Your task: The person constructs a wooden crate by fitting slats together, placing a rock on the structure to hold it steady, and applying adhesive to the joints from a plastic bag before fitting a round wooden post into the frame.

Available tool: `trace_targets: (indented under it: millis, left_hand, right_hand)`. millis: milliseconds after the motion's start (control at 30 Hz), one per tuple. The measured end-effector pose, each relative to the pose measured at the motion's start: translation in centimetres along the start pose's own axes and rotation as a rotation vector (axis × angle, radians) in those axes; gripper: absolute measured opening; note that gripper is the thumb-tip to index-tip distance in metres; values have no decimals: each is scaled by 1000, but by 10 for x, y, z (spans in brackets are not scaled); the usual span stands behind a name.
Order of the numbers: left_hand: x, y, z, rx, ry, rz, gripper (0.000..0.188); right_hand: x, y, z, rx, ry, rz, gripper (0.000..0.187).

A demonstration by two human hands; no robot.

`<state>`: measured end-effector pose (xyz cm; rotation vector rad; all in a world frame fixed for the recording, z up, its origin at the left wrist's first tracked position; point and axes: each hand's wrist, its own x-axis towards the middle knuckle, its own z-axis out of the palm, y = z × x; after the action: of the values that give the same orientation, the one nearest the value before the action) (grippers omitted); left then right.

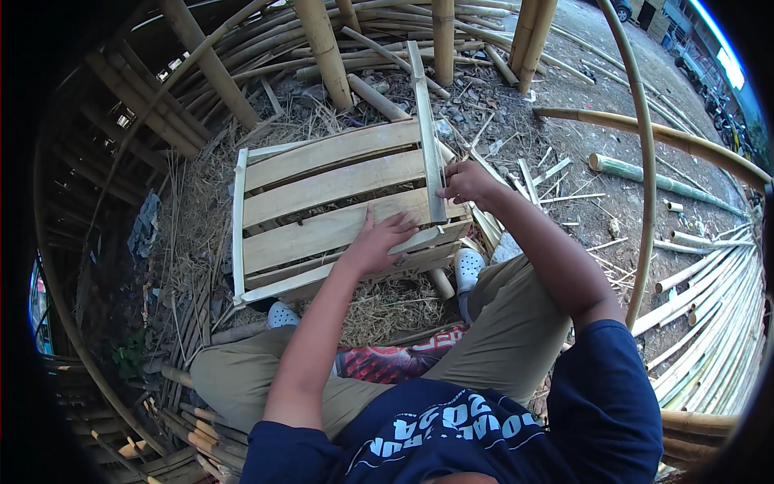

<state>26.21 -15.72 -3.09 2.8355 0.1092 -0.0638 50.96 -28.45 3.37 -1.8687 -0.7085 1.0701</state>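
Note:
A slatted crate of pale split bamboo or wood (334,190) sits on the ground between my feet, its long slats running left to right. My left hand (381,242) lies on the near slats with its fingers spread. Across the slats' right ends runs a long, narrow bamboo strip (427,133), which juts out past the far side. My right hand (470,182) is closed beside this strip, fingertips against its right edge; whatever it pinches is hidden. Another pale strip (239,222) edges the crate's left end.
Upright bamboo poles (322,52) stand beyond the crate, with stacked bamboo (258,48) behind them. A curved pole (647,161) rises at my right. Split bamboo lengths (709,323) lie fanned out at the right. Straw and shavings (387,310) litter the ground near my shoes.

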Motion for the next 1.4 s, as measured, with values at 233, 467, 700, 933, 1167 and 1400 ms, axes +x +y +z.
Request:
trace_targets:
  millis: [233, 467, 700, 933, 1167, 1400]
  left_hand:
    - [-12, 6, 7, -51, 90, 47, 71]
    - [-12, -2, 11, -141, 177, 57, 66]
    - [-4, 5, -6, -200, 234, 58, 47]
    - [-9, 7, -11, -74, 343, 197, 13]
    - [-13, 6, -21, -173, 418, 188, 13]
    - [-4, -5, -14, -104, 473, 227, 13]
  right_hand:
    - [21, 29, 23, -105, -57, 28, 17]
    - [20, 33, 41, -210, -165, -15, 22]
    - [40, 43, 34, -211, -205, -16, 23]
    - [40, 28, 32, -84, -157, -16, 26]
    - [38, 24, 26, -28, -127, -43, 20]
    - [48, 37, 31, -130, -98, -164, 20]
